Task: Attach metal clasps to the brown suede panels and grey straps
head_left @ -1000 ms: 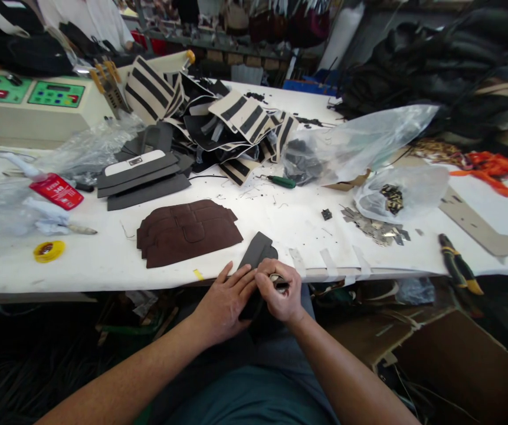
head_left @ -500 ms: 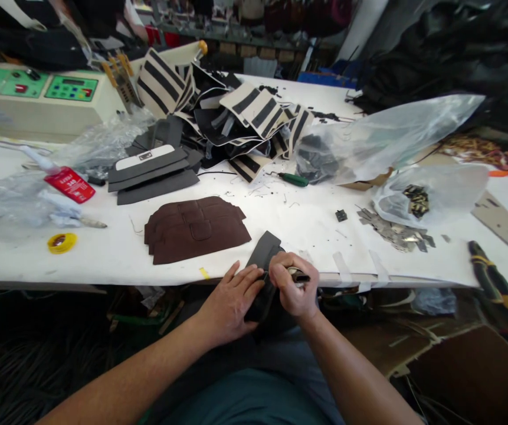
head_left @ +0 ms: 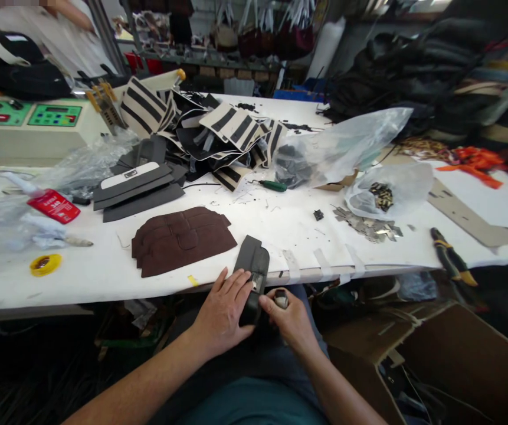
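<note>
A dark grey leather piece [head_left: 259, 260] with a small metal fitting lies over the table's front edge. My left hand [head_left: 225, 304] rests on its left side, palm down, fingers stretched out. Just right of the piece, my right hand [head_left: 287, 313] is wrapped round a short tool [head_left: 281, 299] with a pale, dark-tipped end; the rest of the tool is hidden in the fist. Brown leather pieces [head_left: 183, 239] lie stacked to the left on the white table. Behind them sit grey leather pieces [head_left: 141, 192], the top one carrying a white panel with a metal fitting.
Striped pieces [head_left: 233, 127] are heaped at the back, near a green-handled tool [head_left: 274, 185]. Flat metal plates [head_left: 366, 224] and a clear bag [head_left: 386, 192] lie to the right, with pliers [head_left: 452, 258] at the edge. A red bottle [head_left: 54, 205] and yellow tape [head_left: 45, 264] are left.
The view has shifted to the right. My right hand has moved down and back off the grey piece, uncovering its metal fitting. My left hand stays on the piece.
</note>
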Demonstrator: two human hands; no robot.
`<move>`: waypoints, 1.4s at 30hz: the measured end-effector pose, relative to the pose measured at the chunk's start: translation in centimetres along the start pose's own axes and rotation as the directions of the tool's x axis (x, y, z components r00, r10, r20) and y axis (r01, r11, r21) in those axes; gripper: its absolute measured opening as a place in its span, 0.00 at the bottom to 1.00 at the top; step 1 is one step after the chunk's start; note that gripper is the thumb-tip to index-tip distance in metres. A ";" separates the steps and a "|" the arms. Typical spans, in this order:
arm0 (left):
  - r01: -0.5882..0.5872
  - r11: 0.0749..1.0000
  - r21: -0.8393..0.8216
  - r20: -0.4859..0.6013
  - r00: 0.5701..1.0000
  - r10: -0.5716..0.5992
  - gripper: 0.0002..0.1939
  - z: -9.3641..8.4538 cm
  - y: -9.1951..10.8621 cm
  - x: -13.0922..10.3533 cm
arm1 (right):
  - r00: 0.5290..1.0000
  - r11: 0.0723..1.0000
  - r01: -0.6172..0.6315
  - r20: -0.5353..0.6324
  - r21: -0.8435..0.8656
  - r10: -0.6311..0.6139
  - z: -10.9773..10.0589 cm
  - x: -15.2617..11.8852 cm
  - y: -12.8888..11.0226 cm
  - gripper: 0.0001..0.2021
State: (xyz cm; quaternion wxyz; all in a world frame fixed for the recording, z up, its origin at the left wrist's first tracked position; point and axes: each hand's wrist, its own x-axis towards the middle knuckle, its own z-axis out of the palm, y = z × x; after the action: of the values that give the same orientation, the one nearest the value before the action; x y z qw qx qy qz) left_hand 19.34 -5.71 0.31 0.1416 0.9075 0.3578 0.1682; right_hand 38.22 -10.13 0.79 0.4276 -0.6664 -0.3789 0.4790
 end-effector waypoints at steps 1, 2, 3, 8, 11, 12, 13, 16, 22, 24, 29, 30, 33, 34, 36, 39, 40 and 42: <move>0.007 1.000 0.004 -0.014 1.000 -0.007 0.41 0.2 0.5 -0.1 | 0.997 0.996 -0.071 0.044 0.044 0.069 0.1 -0.4 0.9 0.20; 0.011 1.000 0.005 -0.026 1.000 -0.010 0.42 0.3 0.9 -0.3 | 0.992 0.990 -0.112 0.068 0.083 0.107 0.0 -0.7 1.4 0.20; 0.007 1.000 0.002 -0.043 0.999 -0.007 0.44 0.1 1.4 -0.5 | 0.990 0.988 -0.120 0.084 0.099 0.111 -0.3 -0.9 1.6 0.19; -0.047 0.999 -0.004 -0.180 0.983 0.045 0.42 -2.7 2.7 -1.9 | 0.892 0.960 0.124 0.452 -0.252 0.003 -5.4 -0.4 -2.9 0.03; -0.008 0.993 -0.122 -0.112 0.994 -0.006 0.34 -3.7 2.7 -2.3 | 0.753 0.880 0.271 0.655 -0.391 0.058 -7.8 0.4 -7.0 0.03; 0.039 0.976 -0.216 -0.035 0.998 -0.047 0.30 -3.7 2.6 -2.4 | 0.714 0.855 0.317 0.697 -0.411 0.071 -8.0 0.8 -8.1 0.03; 0.110 0.939 -0.325 0.062 0.994 -0.095 0.24 -3.4 2.6 -2.4 | 0.677 0.830 0.360 0.732 -0.425 0.082 -7.9 1.3 -8.9 0.04; 0.421 0.655 -0.628 0.344 0.905 -0.251 0.13 -1.8 2.2 -2.5 | 0.611 0.763 0.473 0.788 -0.441 0.076 -6.6 3.5 -10.1 0.04; 0.554 0.189 -0.811 0.415 0.772 -0.482 0.23 1.7 1.7 -1.6 | 0.863 0.803 0.502 0.244 -0.321 -0.442 -6.0 6.6 -11.4 0.16; 0.531 0.146 -0.835 0.380 0.748 -0.544 0.23 2.5 1.8 -0.8 | 0.871 0.855 0.489 0.053 -0.173 -0.488 -6.4 6.4 -11.7 0.20; 0.483 0.122 -0.867 0.308 0.712 -0.631 0.22 3.7 2.4 1.2 | 0.908 0.894 0.411 0.002 0.178 -0.418 -5.4 5.0 -10.3 0.16; 0.481 0.123 -0.868 0.298 0.702 -0.646 0.22 3.9 2.5 1.5 | 0.915 0.895 0.396 -0.004 0.203 -0.404 -4.7 4.8 -9.8 0.14; 0.490 0.122 -0.863 0.281 0.667 -0.690 0.22 4.1 2.8 2.0 | 0.916 0.879 0.399 -0.065 0.262 -0.396 -2.9 4.8 -8.6 0.10; 0.495 0.120 -0.861 0.280 0.657 -0.701 0.22 4.1 2.9 2.1 | 0.912 0.865 0.408 -0.088 0.293 -0.400 -2.3 5.0 -8.4 0.10; 0.502 0.109 -0.858 0.282 0.637 -0.717 0.21 4.2 3.1 2.4 | 0.902 0.821 0.428 -0.125 0.378 -0.413 -1.5 5.5 -8.3 0.12; 0.503 0.082 -0.861 0.290 0.616 -0.733 0.21 4.2 3.3 2.7 | 0.883 0.742 0.462 -0.175 0.486 -0.435 -0.5 6.6 -8.6 0.17; 0.502 0.071 -0.862 0.294 0.608 -0.737 0.21 4.3 3.3 2.8 | 0.877 0.722 0.472 -0.189 0.506 -0.441 -0.2 6.9 -8.7 0.19; 0.503 0.052 -0.863 0.301 0.593 -0.747 0.20 4.4 3.4 2.9 | 0.868 0.695 0.486 -0.206 0.529 -0.451 0.4 7.4 -8.7 0.20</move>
State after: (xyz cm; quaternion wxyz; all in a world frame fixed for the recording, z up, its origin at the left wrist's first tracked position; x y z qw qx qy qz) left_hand 25.20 -6.66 -1.77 0.6174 0.3990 0.5786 0.3533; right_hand 38.88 -0.24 6.49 0.7240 -0.4046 -0.3639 0.4239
